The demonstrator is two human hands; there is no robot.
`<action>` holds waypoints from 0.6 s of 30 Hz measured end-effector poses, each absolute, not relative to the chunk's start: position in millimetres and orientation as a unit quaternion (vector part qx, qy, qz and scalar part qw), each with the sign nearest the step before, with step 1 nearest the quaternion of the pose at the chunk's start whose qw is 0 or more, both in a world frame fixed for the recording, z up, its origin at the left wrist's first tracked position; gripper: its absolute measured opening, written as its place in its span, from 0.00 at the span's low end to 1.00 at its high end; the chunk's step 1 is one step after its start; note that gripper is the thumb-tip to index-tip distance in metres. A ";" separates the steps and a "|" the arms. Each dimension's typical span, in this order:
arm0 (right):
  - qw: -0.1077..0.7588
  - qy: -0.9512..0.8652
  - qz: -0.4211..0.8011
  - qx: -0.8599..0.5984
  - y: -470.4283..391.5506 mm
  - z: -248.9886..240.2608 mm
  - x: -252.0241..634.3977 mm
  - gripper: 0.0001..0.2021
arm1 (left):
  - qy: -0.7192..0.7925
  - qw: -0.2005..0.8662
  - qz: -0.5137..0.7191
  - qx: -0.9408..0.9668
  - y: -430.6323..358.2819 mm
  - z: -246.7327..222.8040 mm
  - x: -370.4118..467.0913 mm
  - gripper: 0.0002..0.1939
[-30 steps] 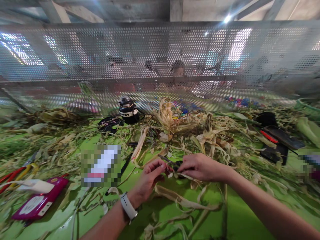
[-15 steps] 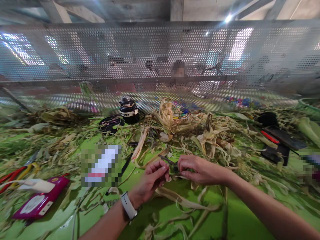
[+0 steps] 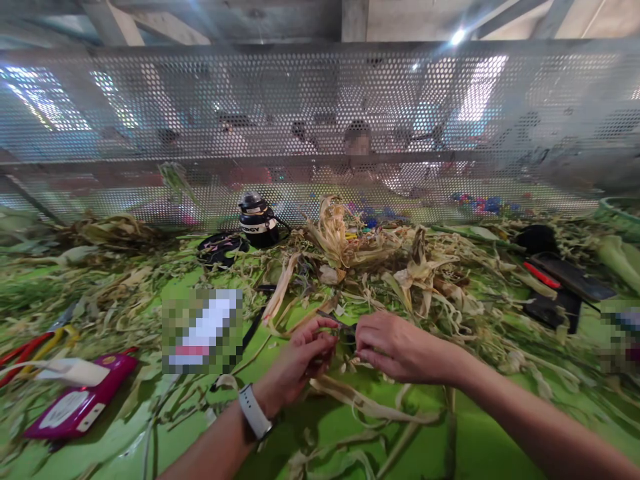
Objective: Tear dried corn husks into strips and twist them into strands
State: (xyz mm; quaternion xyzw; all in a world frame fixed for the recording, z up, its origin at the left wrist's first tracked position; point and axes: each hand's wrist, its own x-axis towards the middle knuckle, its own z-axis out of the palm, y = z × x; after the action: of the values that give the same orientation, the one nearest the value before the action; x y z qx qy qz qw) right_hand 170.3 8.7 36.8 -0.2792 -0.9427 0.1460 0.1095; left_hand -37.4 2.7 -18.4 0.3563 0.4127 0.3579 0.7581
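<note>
My left hand has its thumb and fingertips pinched together near the middle of the green table; whatever they hold is too small to make out. Just to its right, my right hand is closed, palm down, its fingertips curled near a dark tool-like object that is partly hidden. I cannot tell whether the right fingers grip it. Pale dried husk strips lie below both hands. A tall clump of dry husk stands behind them.
At the left are a magenta device with a white plug, and scissors. A black jar stands near the perforated metal screen. Black items and a red-handled tool lie at the right. Dry plant scraps cover much of the table.
My right hand has turned slightly and its fingers are curled further under. The fingers of my left hand have drawn closer together. Both hands stay in nearly the same place.
</note>
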 end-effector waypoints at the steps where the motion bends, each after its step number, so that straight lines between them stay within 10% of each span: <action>1: 0.102 -0.944 0.139 -0.282 8.0 37.2 169.8 0.07 | 0.404 0.762 0.367 0.348 3.1 -19.1 -38.1 0.15; 18: 0.047 -0.947 0.135 -0.288 -6.5 30.7 157.0 0.09 | 0.496 0.619 0.422 0.438 1.8 -15.0 -28.7 0.16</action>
State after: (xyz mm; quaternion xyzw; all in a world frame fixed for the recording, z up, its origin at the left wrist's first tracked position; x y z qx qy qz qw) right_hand 157.0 -6.5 30.7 -0.2875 -0.9470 0.1353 0.0475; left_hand -28.7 1.8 -15.0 0.4375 0.4964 0.4225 0.6194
